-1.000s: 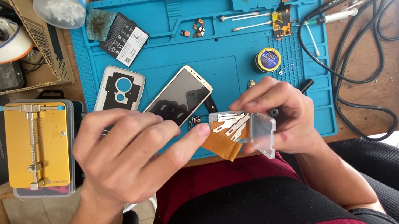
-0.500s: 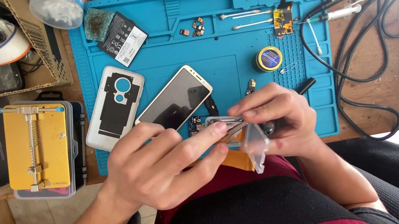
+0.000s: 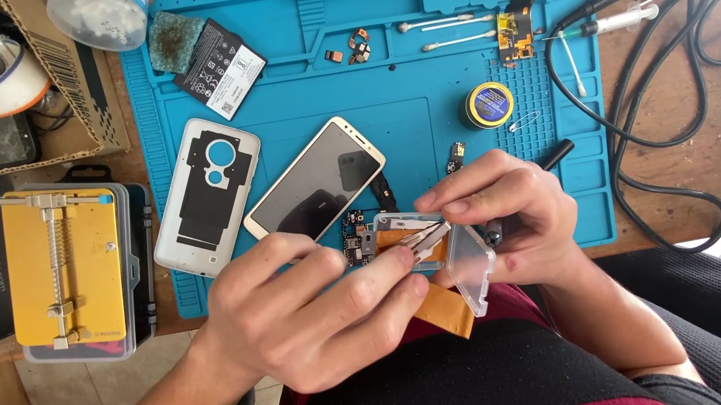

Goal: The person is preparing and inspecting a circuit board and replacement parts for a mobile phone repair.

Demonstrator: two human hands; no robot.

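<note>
Head view looks straight down on both hands, which meet at the near edge of the blue repair mat point(image 3: 428, 136), above the person's lap. The left hand point(image 3: 302, 317) comes in from about 8 o'clock, its thumb and forefinger pressed together on a thin silvery part point(image 3: 421, 239) at the meeting point. The right hand point(image 3: 511, 215) comes in from about 4 o'clock, its fingers curled and pinching the top edge of a small metal frame point(image 3: 398, 221). A clear plastic piece point(image 3: 472, 264) hangs below the frame at 5 o'clock, and an orange strip point(image 3: 446, 306) sticks out under the left fingers at 6 o'clock. The frame's long axis runs roughly 9 to 3 o'clock, and it lies between the two hands, touched by both. A small circuit board point(image 3: 355, 238) sits just at 9 o'clock of the frame, half covered.

Fingers hide most of the frame, so its full shape and which hand bears its weight cannot be told. A dark tool tip point(image 3: 558, 154) pokes out behind the right hand at 1 o'clock; its body is hidden. The smartphone point(image 3: 314, 181) lies face up at 11 o'clock, apart from the hands
</note>
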